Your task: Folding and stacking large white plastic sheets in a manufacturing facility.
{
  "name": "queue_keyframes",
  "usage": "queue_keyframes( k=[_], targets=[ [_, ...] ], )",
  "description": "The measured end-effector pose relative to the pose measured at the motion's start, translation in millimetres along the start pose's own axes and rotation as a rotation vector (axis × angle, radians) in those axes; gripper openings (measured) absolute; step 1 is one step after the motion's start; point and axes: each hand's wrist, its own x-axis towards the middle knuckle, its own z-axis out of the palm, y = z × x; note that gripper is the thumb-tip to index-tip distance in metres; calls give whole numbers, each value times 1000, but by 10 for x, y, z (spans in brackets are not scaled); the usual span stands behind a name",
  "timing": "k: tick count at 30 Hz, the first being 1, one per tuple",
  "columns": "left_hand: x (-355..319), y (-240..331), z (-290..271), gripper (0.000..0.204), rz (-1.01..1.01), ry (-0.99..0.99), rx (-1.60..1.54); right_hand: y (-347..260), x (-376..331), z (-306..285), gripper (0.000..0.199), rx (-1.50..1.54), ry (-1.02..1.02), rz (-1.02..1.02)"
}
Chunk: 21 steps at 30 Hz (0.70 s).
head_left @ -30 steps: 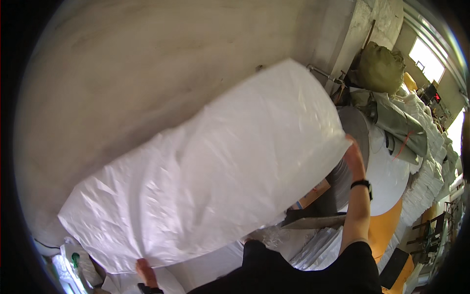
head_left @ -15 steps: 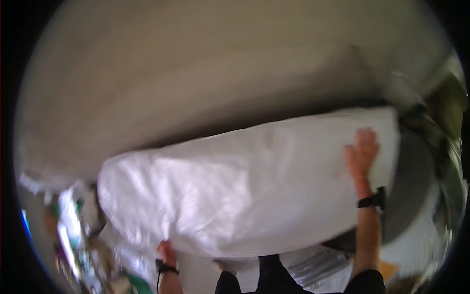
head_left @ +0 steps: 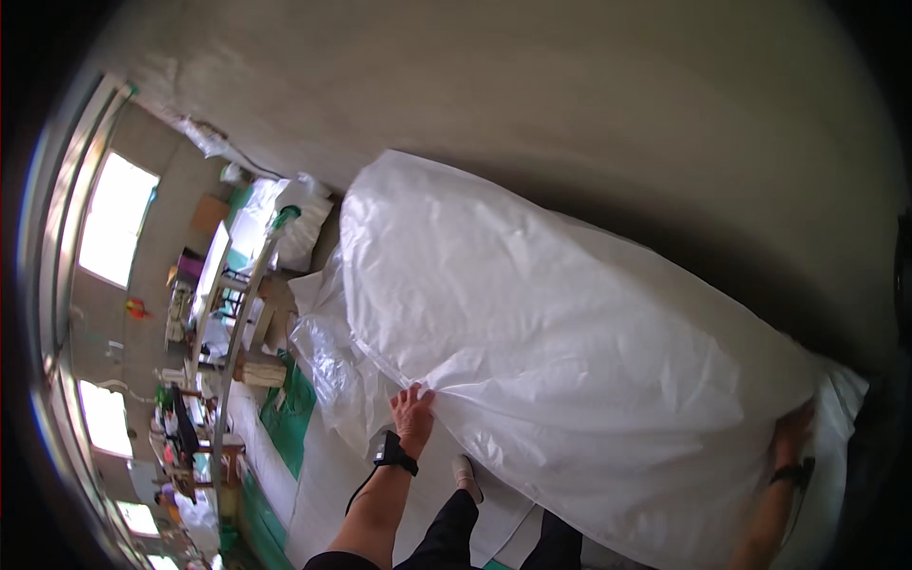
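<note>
Right hand (head_left: 790,439) half behind the white woven sack (head_left: 570,351), its grip unreadable; far workbenches (head_left: 214,313) too small.

The big woven sack (head_left: 570,361) lay across the floor (head_left: 532,104), clear plastic liner (head_left: 332,366) at its left end, tables (head_left: 214,313) further left.

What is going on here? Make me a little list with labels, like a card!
Big thing: white sack, huge and puffed up, lying across the floor
Left hand: pinching the sack's edge
Right hand: pressed on the sack's far end, grip unclear
Lining: clear plastic sticking out by the left hand
Feet: one shoe beside the sack
Wrists: dark band on the left one
Background: windows and tables at left
</note>
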Motion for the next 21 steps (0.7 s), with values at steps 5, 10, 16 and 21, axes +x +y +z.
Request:
queue_keyframes(
  k=[5, 10, 16, 21],
  targets=[
    [-101, -59, -105, 43, -130, -32, -104, 202, -18, -565, 45, 428, 527, -126],
    [-212, -208, -19, 42, -137, -87, -322, -1459, -2478, -1265, 77, 540, 439, -1228],
    [-163, -237, 375, 43, -82, -98, -460, -2350, -3320, -867, 71, 83, 79, -1444],
    [-500, -444, 314, 43, 52, -75, -626, -2520, -3390, -845, 73, 51, -158, -1246]
  ],
)
